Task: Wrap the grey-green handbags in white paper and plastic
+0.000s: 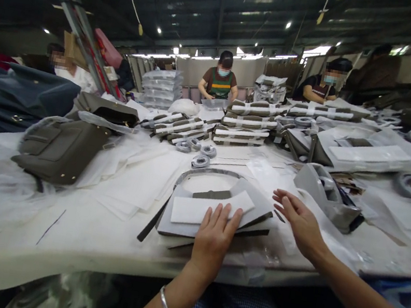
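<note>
My left hand (214, 237) lies flat, fingers spread, on a white foam strip (188, 211). That strip rests across a flattened handbag (173, 226) covered with pale sheet. The bag's wrapped handle (210, 171) loops away at the far side, and dark straps stick out at its left and right edges. To the right of the bag, my right hand (299, 219) hovers with its fingers apart and nothing in them. Just beyond that hand stands a grey tape dispenser (324, 195).
An olive handbag (67, 152) sits at left on thin white sheets (138, 179). Wrapped bags (246, 121) are stacked farther back, near several coiled grey straps (201, 161). Another bag with white foam (371, 153) lies at right. Co-workers, one in a striped apron (220, 85), are across the table.
</note>
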`<state>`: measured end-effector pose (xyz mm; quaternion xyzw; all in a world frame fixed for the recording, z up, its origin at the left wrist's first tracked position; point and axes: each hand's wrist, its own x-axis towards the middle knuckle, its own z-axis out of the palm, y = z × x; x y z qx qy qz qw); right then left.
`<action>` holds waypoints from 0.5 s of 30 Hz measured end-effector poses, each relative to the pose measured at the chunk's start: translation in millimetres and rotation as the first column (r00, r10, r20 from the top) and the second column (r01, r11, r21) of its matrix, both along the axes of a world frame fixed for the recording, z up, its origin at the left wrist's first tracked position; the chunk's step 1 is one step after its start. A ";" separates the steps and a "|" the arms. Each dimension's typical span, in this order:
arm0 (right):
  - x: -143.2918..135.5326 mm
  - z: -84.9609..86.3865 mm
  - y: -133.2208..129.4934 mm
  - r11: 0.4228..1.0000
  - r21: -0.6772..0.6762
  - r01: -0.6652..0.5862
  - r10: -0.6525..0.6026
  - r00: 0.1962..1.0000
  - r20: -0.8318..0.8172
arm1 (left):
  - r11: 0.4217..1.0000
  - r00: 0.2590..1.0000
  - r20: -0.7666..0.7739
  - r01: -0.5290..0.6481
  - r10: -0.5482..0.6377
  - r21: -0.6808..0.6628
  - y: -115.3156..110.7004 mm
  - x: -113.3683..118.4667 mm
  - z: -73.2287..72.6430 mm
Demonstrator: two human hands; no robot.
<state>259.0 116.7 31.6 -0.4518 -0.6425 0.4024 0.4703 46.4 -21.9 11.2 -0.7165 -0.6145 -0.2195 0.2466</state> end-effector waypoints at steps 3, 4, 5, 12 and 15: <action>-4.3 31.9 -4.5 0.976 0.214 -0.030 -0.022 0.971 0.238 | 1.000 0.999 -0.040 0.011 -0.010 0.021 1.1 10.7 -5.6; -10.3 40.7 -2.8 0.958 0.272 -0.097 0.007 0.949 0.315 | 1.000 0.998 -0.056 0.014 -0.013 0.028 0.3 13.0 -7.5; -18.6 47.5 1.1 0.934 0.305 -0.185 0.059 0.924 0.378 | 0.999 0.998 -0.069 0.014 -0.011 0.031 -1.0 14.6 -9.1; -104.0 39.4 69.7 0.851 0.052 -0.522 0.251 0.493 0.833 | 0.999 0.992 -0.119 -0.035 0.037 0.019 -11.2 16.6 -12.1; -131.1 25.0 91.4 0.861 -0.022 -0.509 0.274 0.426 0.862 | 0.999 0.991 -0.124 -0.038 0.042 0.032 -11.7 18.4 -14.2</action>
